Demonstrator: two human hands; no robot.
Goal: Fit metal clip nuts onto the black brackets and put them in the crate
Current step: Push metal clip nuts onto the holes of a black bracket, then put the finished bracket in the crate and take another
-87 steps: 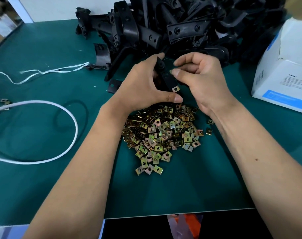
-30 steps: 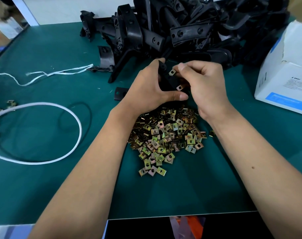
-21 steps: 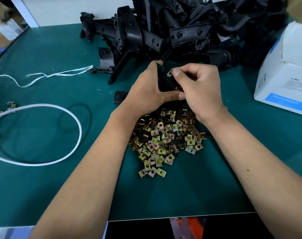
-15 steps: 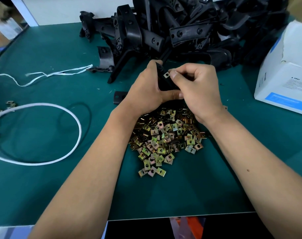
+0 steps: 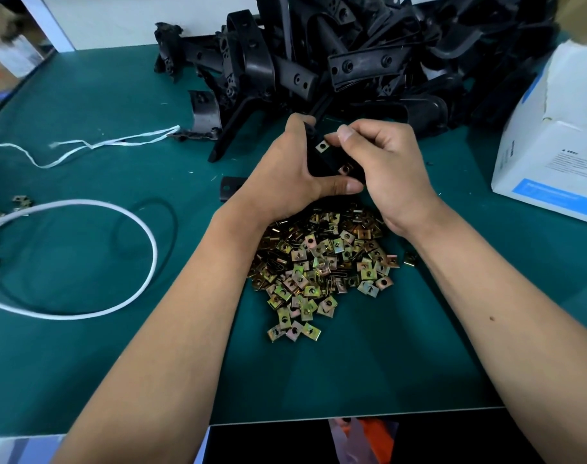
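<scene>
Both hands hold one small black bracket (image 5: 322, 160) above the green mat. My left hand (image 5: 295, 175) grips it from the left, thumb underneath. My right hand (image 5: 382, 165) pinches its right side, thumb tip pressing by a silver clip nut (image 5: 322, 147) seated on the bracket's upper end. A second, brassy clip nut (image 5: 346, 169) sits on the lower end. A heap of loose brass-coloured clip nuts (image 5: 322, 266) lies just below the hands. A big pile of black brackets (image 5: 352, 58) fills the back of the table. No crate is in view.
A white and blue cardboard box (image 5: 553, 145) stands at the right. A white cord loop (image 5: 84, 256) and a thin white string (image 5: 94, 144) lie at the left, with a few stray clip nuts (image 5: 4, 226). A small black plate (image 5: 230, 187) lies beside my left wrist.
A second clip nut has been pushed onto the bracket's upper end by my right thumb. Both hands stayed over the nut heap, shifting only slightly.
</scene>
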